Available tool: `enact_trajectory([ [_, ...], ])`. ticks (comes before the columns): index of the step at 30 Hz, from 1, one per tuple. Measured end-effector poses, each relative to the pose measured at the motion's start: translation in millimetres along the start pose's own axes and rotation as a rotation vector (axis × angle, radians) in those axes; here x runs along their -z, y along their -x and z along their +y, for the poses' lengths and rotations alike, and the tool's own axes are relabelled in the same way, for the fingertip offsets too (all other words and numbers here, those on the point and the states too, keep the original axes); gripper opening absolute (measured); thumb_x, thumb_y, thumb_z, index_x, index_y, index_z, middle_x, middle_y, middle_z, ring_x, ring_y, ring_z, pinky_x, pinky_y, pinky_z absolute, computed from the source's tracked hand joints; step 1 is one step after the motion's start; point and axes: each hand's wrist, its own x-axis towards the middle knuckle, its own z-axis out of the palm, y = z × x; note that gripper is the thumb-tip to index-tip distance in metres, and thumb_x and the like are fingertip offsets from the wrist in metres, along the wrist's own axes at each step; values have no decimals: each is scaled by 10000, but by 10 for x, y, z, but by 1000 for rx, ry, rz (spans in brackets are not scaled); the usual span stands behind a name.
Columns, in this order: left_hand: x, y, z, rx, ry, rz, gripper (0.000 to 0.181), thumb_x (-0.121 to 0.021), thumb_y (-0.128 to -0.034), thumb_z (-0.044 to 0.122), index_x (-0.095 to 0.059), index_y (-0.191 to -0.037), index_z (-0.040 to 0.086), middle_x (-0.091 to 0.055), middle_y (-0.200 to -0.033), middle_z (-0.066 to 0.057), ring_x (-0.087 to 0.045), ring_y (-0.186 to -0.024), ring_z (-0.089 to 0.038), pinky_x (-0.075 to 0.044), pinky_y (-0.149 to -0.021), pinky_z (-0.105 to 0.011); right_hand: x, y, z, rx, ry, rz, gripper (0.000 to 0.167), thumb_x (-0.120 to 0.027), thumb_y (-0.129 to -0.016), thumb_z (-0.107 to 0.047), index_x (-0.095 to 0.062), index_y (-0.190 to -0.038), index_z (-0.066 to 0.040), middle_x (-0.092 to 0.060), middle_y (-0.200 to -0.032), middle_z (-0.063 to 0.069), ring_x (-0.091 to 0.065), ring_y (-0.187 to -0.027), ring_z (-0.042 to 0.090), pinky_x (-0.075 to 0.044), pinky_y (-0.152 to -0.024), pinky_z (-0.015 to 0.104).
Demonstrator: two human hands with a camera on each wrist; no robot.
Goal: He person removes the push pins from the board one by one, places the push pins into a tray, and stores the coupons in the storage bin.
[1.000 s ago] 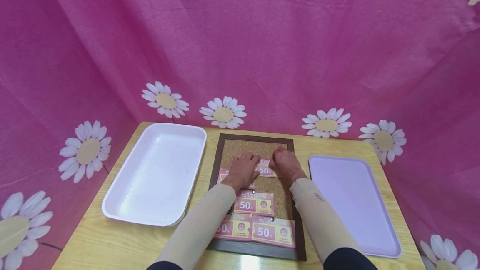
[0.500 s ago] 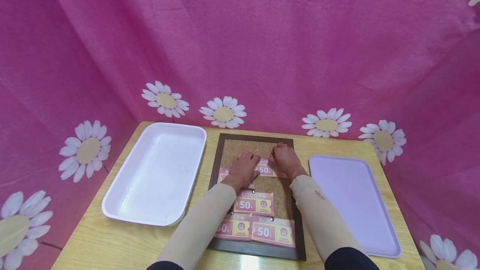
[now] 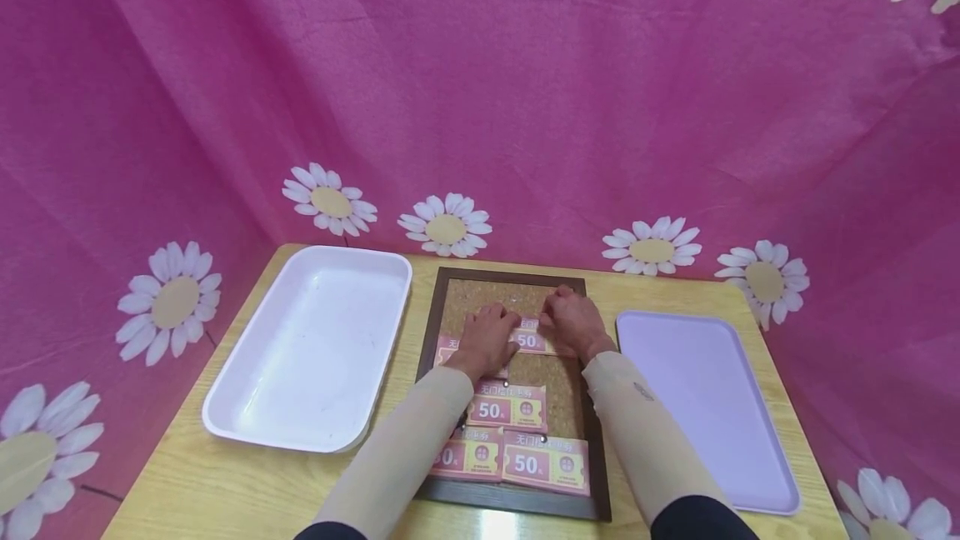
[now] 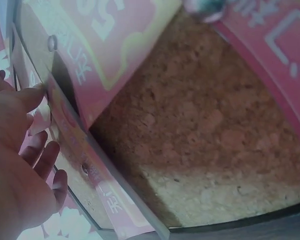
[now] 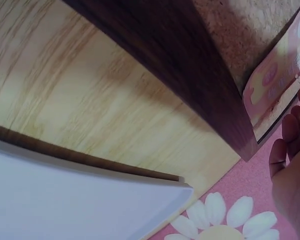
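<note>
Coupon (image 3: pixel 528 342) between my hands sits toward 1 o'clock on the corkboard (image 3: pixel 480 292). Left hand (image 3: pixel 487 343) rests at its 9 o'clock end, fingers relaxed, thumb spread, probably so it won't slide. Right fingers (image 3: pixel 553 319) are curled at 2 o'clock; can't tell what they're pinching.
</note>
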Motion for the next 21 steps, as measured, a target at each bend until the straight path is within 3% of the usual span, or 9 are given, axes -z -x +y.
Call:
enact_trajectory([
  [11,52,-5,28,41,106,28,374,-665,-882,322,-585,-1237,234,-543,-1236,-3,-509,-1174,-203,-396,-985,-446,59,1,38,4,32,-16,148,-629,-874,-207,-724,-963,-135,-625,-926,48,-645,-809,249,-520,-753,435],
  [16,68,-1,13,54,257,38,351,-661,-878,231,-568,-1216,213,-543,-1228,-10,-529,-1184,-214,-367,-1032,-491,68,14,49,-5,14,-9,156,-629,-874,-249,-719,-914,-128,-623,-890,46,-636,-751,256,-514,-721,451],
  [21,72,0,9,60,376,35,342,-666,-881,164,-558,-1203,203,-511,-1183,-7,-555,-1133,-211,-390,-1022,-434,89,19,62,-41,-1,-52,172,-620,-880,-269,-707,-905,-123,-614,-895,44,-627,-758,252,-512,-753,455],
])
